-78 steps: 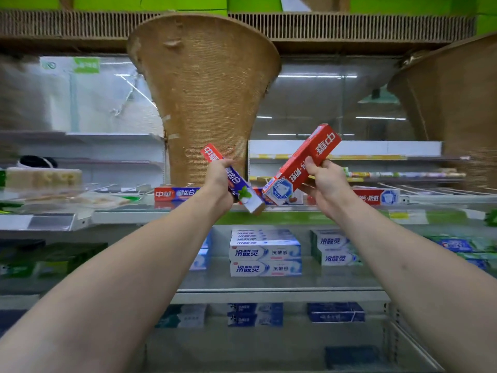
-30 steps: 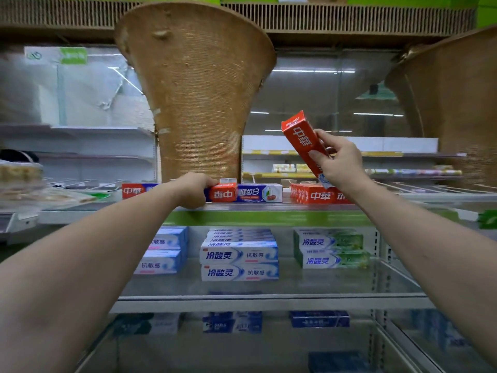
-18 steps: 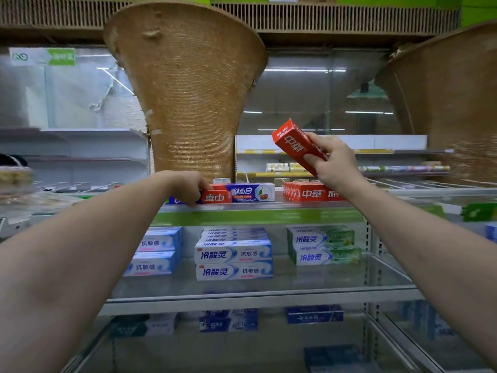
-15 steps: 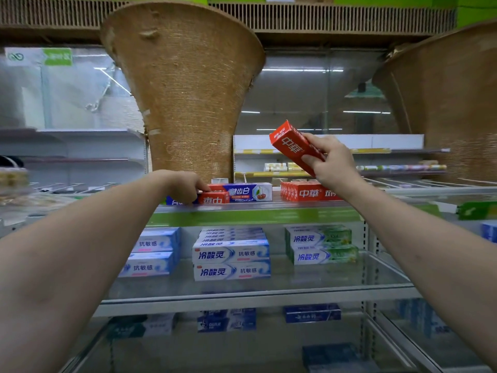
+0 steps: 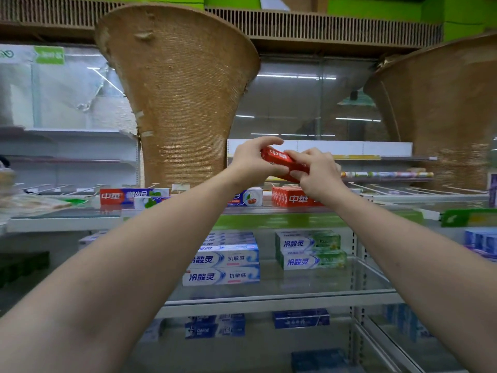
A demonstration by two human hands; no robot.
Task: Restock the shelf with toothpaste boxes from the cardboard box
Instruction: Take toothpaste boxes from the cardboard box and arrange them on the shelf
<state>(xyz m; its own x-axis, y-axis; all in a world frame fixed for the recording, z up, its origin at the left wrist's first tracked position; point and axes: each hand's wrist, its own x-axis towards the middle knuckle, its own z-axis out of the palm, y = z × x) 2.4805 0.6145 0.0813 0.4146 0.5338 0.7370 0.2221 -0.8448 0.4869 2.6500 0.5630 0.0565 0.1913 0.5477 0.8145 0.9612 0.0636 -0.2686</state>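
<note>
Far left on top glass shelf [image 5: 67, 220]: red-and-blue toothpaste box w/ white lettering [image 5: 123, 196], lying lengthwise along front edge. Behind it, tall woven tan cone-shaped basket [image 5: 177, 98] rising to ceiling trim.

Centre: left hand [image 5: 251, 162] curled over left end of small red toothpaste box w/ white characters [image 5: 281, 160], fingers on top, thumb below. Box held in air above top shelf, tilted, left end higher, long red face toward camera. Right hand [image 5: 316, 173] clamped on box's right end, fingertips wrapped over front face. Both hands touching box, almost touching each other.

Directly below: row of matching red toothpaste boxes [image 5: 293, 196] standing on edge at shelf front, just right of blue-and-white box w/ cherry picture [image 5: 248, 197]. Gap between the two narrow.

Right of red row: bare glass w/ wire dividers [image 5: 403, 188], plenty of open room. Second woven basket [image 5: 443, 109] at far right.

Middle shelf: blue-white box stack [image 5: 226, 267], then green-white box stack [image 5: 310, 251], open glass beyond to right upright.
</note>
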